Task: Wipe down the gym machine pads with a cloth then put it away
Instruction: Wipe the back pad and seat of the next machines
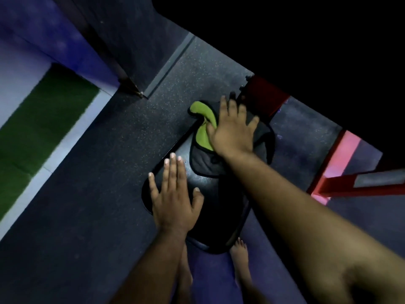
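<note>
Fingers spread, both hands | right hand [233, 132] flat on grey-green cloth [202, 137] | left hand [175, 198] on glossy black pad [219, 207]

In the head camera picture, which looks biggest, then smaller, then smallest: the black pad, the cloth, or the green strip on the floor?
1. Green strip
2. Black pad
3. Cloth
Hands hide parts of the pad and cloth, and the strip runs off the picture, so this is only how they look.

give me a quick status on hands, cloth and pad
Right hand flat on the grey-green cloth, pressing it to the far end of the black pad. Left hand open, braced on the pad's near end. Nothing in the way.
</note>
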Motion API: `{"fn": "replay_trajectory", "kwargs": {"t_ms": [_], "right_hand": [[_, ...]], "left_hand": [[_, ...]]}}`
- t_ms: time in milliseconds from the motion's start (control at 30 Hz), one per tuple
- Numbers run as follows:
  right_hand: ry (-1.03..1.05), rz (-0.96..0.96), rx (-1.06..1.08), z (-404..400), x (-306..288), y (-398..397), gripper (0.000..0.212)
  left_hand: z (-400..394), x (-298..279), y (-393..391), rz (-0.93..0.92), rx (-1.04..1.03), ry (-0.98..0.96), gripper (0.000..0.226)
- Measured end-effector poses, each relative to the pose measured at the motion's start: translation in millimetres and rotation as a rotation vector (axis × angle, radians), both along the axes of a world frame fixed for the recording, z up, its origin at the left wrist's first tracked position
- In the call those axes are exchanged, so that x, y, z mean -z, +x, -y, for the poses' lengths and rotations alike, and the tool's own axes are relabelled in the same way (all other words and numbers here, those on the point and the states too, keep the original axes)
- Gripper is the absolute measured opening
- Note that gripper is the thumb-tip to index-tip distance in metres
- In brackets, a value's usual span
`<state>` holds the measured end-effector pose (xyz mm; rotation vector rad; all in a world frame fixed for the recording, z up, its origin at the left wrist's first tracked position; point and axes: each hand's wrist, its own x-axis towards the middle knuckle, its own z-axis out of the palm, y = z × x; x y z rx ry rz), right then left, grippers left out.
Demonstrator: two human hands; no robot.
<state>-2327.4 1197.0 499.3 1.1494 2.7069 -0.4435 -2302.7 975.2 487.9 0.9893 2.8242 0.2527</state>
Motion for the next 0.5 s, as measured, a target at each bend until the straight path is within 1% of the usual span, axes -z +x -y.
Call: {"fn": "replay_trajectory", "kwargs": {"t_ms": [33,67,133,167,200,233,267,333,367,400,433,500], "right_hand": [[-0.002,-0.011,-0.017,18,-2,2,0.085],[-0.014,-0.027,-0.120,37,-5,9,0.086],[-0.038,-0.038,-0.429,60,-7,33,0.087],[-0.047,-0.029,-0.557,54,-8,41,0.088],[-0.035,-0.027,-0.638,42,-5,43,0.088],[-0.014,-0.014,-0.654,26,-3,38,0.087],[0.004,0.005,-0.573,15,0,29,0.085],[0.008,0.052,-0.237,13,1,7,0.085],[0.014,0.057,-0.107,30,-1,-1,0.086],[0.021,0.032,-0.055,54,-2,-6,0.087],[0.022,-0.008,-0.086,85,-5,-4,0.087],[-0.021,-0.084,-0.259,145,-13,17,0.085]], "left_hand": [[3,-2,1,0.012,-0.006,0.073,0.084],[6,-4,3,0.035,-0.022,0.165,0.081],[15,-9,1,0.083,-0.032,0.349,0.074],[17,-10,-1,0.109,-0.024,0.404,0.072],[22,-11,-2,0.137,-0.002,0.429,0.071],[24,-12,-4,0.161,0.018,0.437,0.071],[31,-11,-7,0.188,0.025,0.433,0.071],[41,-11,-17,0.276,-0.020,0.465,0.070],[48,-11,-25,0.341,-0.059,0.510,0.070],[52,-10,-33,0.413,-0.099,0.560,0.071],[57,-10,-41,0.478,-0.128,0.602,0.071],[63,-10,-54,0.556,-0.177,0.636,0.073]]}}
